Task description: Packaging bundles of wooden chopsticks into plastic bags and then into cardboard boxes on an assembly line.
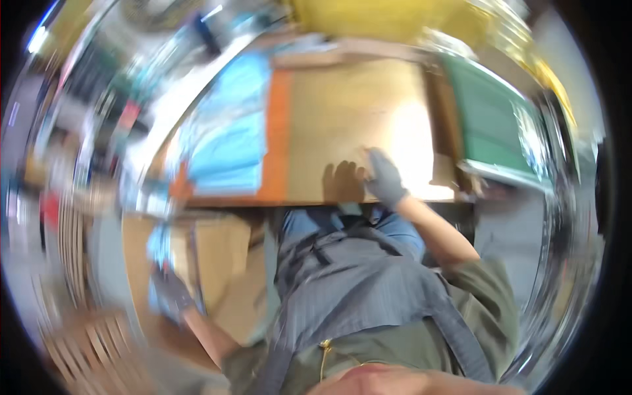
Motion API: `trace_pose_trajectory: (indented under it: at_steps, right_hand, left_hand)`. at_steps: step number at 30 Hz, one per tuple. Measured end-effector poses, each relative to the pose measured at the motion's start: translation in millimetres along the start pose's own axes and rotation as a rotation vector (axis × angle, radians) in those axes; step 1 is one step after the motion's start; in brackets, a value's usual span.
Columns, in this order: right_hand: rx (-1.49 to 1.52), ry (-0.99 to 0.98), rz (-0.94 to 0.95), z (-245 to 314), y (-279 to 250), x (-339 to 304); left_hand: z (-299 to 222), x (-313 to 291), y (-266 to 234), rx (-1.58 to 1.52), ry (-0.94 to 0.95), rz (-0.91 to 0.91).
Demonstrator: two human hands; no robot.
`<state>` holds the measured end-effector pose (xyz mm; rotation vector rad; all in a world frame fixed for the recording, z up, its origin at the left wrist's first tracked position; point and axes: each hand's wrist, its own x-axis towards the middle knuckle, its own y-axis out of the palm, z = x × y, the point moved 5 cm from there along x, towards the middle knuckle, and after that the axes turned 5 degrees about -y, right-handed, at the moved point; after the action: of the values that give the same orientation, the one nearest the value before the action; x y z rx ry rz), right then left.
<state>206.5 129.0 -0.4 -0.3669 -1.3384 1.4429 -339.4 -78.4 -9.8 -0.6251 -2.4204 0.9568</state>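
Since it's pretty blurry, I can't tell if the left hand (172, 294) is pinching the blue packet (159, 245) beside it, down at the cardboard box (227, 240). Looks light, floppy, maybe slippery, so I'd grab well in from the edge. Right hand (385, 178)'s fingers are loosely spread over the table (349, 99).

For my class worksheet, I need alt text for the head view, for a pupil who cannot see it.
A person's gloved right hand is over a tan work surface with blue material farther left; the gloved left hand is lower, by a light-blue item at a cardboard box. Blur hides whether the left hand grips anything.
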Motion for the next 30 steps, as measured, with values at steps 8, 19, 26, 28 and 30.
trace_pose_trajectory:
  at_steps: [8, 19, 26, 28, 30]
  right_hand:
    - [0.028, -0.036, -0.184, -25.4, 32.4, -64.9]
    - [0.014, -0.028, -0.204, -24.3, 55.0, -69.1]
    - [0.022, -0.029, -0.208, -26.8, 50.6, -64.8]
    - [0.028, -0.028, -0.208, -27.1, 49.4, -64.9]
    - [0.032, -0.026, -0.211, -26.2, 49.9, -65.1]
  left_hand:
    - [-320.8, -137.5, 264.3, -0.387, 0.919, 0.802]
    - [-371.5, -149.0, 401.7, 0.064, 1.042, 0.396]
    - [-376.9, -151.5, 396.5, 0.065, 1.013, 0.394]
    - [-377.1, -151.3, 396.6, 0.061, 1.015, 0.392]
    - [-377.2, -151.9, 396.3, 0.076, 1.011, 0.398]
